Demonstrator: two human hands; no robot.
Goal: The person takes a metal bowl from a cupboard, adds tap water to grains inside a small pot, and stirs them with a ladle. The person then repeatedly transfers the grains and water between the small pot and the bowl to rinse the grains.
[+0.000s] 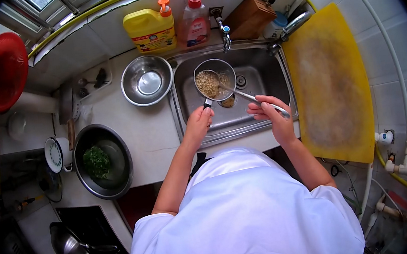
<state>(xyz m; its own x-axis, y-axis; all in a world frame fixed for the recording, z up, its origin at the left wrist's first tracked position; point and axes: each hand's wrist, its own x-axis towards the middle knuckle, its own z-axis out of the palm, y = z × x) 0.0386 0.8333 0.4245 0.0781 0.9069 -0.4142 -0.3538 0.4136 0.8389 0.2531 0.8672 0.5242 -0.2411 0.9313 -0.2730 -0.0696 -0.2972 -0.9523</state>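
The handled vessel [227, 67] sits just beyond both hands [198, 125].

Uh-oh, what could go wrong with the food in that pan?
The pan might tip and spill into the sink, since only the left hand grips its handle. Moving the spoon in the right hand too hard could flick food out.

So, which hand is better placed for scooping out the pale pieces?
Probably the right hand: it holds the utensil, whose far end reaches the pale pieces. The left hand grips the black handle.
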